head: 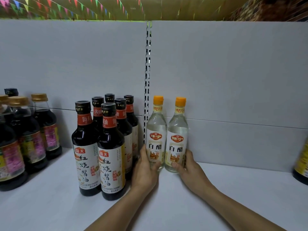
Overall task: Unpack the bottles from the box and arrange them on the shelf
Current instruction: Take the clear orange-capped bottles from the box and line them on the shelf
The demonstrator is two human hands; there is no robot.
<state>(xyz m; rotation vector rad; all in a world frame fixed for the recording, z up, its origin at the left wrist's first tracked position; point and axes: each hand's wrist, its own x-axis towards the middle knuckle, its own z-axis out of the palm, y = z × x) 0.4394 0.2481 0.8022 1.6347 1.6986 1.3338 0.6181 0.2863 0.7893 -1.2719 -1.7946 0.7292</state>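
Two clear vinegar bottles with orange caps stand upright side by side at the back of the white shelf (216, 189). My left hand (145, 170) grips the base of the left bottle (156, 130). My right hand (188, 165) grips the base of the right bottle (177, 132). Both bottles touch each other and stand close to the grey back panel. No box is in view.
Several dark soy sauce bottles (110, 150) stand in a cluster just left of my left hand. More dark bottles with gold caps (30, 134) fill the far left. A dark bottle (302, 164) shows at the right edge. A slotted upright (147, 72) divides the back panel.
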